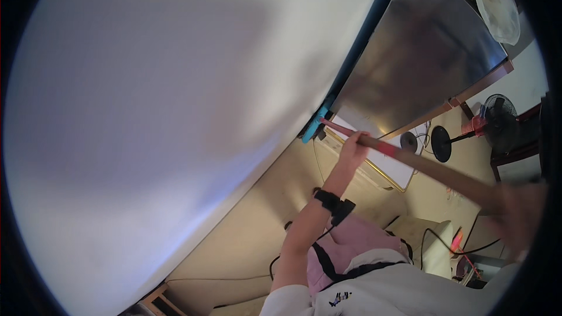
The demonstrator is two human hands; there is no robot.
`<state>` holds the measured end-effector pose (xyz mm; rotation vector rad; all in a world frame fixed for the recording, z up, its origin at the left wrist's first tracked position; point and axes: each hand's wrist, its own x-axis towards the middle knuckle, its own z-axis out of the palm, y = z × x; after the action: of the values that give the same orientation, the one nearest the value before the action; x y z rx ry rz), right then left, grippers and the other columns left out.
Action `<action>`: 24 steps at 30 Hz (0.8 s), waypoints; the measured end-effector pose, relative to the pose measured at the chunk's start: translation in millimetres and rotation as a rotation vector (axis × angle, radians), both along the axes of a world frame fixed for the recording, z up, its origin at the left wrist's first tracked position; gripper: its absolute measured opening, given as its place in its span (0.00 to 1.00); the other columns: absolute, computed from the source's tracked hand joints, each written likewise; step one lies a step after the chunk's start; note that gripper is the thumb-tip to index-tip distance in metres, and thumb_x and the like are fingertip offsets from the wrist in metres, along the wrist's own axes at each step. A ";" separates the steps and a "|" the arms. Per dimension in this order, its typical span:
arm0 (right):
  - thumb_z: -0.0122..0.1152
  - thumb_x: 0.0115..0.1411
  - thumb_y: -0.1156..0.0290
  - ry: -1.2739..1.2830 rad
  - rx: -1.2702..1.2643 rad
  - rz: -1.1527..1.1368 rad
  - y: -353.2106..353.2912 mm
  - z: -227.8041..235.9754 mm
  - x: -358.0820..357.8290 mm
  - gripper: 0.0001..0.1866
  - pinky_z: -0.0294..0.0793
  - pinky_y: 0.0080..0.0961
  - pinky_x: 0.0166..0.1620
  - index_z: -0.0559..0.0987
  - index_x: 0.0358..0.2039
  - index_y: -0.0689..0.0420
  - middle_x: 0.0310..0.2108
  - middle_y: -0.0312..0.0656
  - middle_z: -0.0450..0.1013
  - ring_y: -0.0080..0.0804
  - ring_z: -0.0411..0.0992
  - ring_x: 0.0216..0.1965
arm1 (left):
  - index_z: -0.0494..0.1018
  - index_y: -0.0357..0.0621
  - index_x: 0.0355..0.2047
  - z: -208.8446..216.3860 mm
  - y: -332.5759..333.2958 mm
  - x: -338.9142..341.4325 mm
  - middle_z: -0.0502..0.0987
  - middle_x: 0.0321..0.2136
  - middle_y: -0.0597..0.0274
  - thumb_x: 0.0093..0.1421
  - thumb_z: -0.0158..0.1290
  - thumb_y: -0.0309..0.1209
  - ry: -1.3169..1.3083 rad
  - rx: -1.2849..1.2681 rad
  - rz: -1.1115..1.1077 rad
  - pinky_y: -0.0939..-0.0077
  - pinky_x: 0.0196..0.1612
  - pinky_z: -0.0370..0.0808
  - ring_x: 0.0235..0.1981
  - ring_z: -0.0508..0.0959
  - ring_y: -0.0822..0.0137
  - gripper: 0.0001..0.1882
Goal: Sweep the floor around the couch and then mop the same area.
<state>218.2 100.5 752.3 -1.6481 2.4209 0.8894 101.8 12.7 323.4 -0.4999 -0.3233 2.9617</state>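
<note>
A broom with a long brown handle (445, 174) slants across the view, with a red band along the handle. Its blue head (315, 125) is against the white wall, at the near end of the dark gap beside a large metal-surfaced box. My left hand (353, 150) is wrapped around the handle not far from the head. At the right edge my right hand (520, 213) is closed around the handle's other end, smeared by motion. The bristles are hard to make out.
The white wall (146, 93) fills the left side. The metal surface (421, 52) has a wooden edge and a plastic bag (497, 9) at its far corner. A gold-edged white board (392, 169) lies below. A black fan (500, 111) stands at the right; cables cross the floor.
</note>
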 end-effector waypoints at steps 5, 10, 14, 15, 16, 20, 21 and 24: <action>0.49 0.30 0.73 -0.079 -0.043 0.330 -33.9 -116.4 -27.3 0.17 0.55 0.15 0.10 0.70 0.22 0.73 0.10 0.35 0.58 0.22 0.58 0.10 | 0.59 0.36 0.26 -132.2 -18.7 2.6 0.64 0.22 0.58 0.54 0.37 0.23 -0.326 -0.093 0.152 0.76 0.32 0.69 0.25 0.67 0.67 0.02; 0.53 0.32 0.72 -0.129 -0.083 0.192 -26.0 -91.2 -29.7 0.16 0.57 0.14 0.10 0.70 0.21 0.73 0.09 0.36 0.59 0.22 0.60 0.10 | 0.58 0.36 0.27 -97.1 -20.2 25.5 0.64 0.23 0.58 0.56 0.34 0.24 -0.304 0.017 0.073 0.73 0.33 0.69 0.26 0.67 0.65 0.04; 0.54 0.33 0.73 -0.119 -0.148 0.250 -21.0 -63.3 -23.4 0.14 0.55 0.15 0.07 0.71 0.19 0.72 0.08 0.36 0.59 0.20 0.59 0.07 | 0.57 0.36 0.28 -68.5 -21.1 56.6 0.63 0.23 0.57 0.54 0.34 0.22 -0.304 -0.036 0.022 0.72 0.36 0.67 0.26 0.66 0.65 0.02; 0.54 0.33 0.72 -0.137 -0.207 0.273 -18.4 -57.2 -21.6 0.14 0.53 0.15 0.06 0.71 0.18 0.72 0.07 0.36 0.58 0.19 0.57 0.06 | 0.56 0.36 0.29 -73.0 -21.4 68.0 0.63 0.24 0.57 0.54 0.34 0.22 -0.298 0.000 0.048 0.72 0.37 0.66 0.26 0.66 0.65 0.02; 0.54 0.33 0.72 -0.186 -0.247 0.317 -21.4 -68.3 -31.8 0.14 0.53 0.15 0.06 0.71 0.18 0.72 0.07 0.36 0.58 0.19 0.57 0.06 | 0.56 0.35 0.29 -90.2 -39.7 96.1 0.64 0.24 0.56 0.53 0.34 0.21 -0.341 0.016 0.129 0.72 0.38 0.66 0.27 0.66 0.65 0.03; 0.54 0.30 0.69 -0.277 -0.278 0.384 -20.4 -59.7 -22.2 0.15 0.52 0.15 0.05 0.71 0.17 0.71 0.07 0.35 0.57 0.18 0.56 0.06 | 0.58 0.35 0.26 -83.4 -47.1 152.6 0.65 0.24 0.56 0.52 0.36 0.21 -0.291 0.032 0.086 0.72 0.39 0.65 0.29 0.67 0.65 0.02; 0.54 0.28 0.69 -0.303 -0.303 0.397 -20.7 -57.7 -18.7 0.16 0.52 0.15 0.05 0.71 0.17 0.70 0.07 0.34 0.57 0.18 0.56 0.06 | 0.60 0.35 0.25 -78.6 -47.7 165.5 0.65 0.24 0.55 0.51 0.36 0.22 -0.324 0.006 0.090 0.71 0.40 0.64 0.30 0.67 0.64 0.03; 0.53 0.25 0.68 -0.341 -0.342 0.431 -19.3 -52.5 -6.3 0.17 0.50 0.14 0.05 0.71 0.16 0.69 0.07 0.33 0.56 0.17 0.55 0.06 | 0.64 0.33 0.24 -24.8 -53.8 193.7 0.67 0.26 0.54 0.50 0.38 0.23 -0.380 -0.297 0.004 0.70 0.42 0.63 0.33 0.67 0.62 0.06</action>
<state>211.9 81.3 699.8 -2.2749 2.1026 0.1896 295.6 -41.1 298.5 -1.1007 0.0886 2.9147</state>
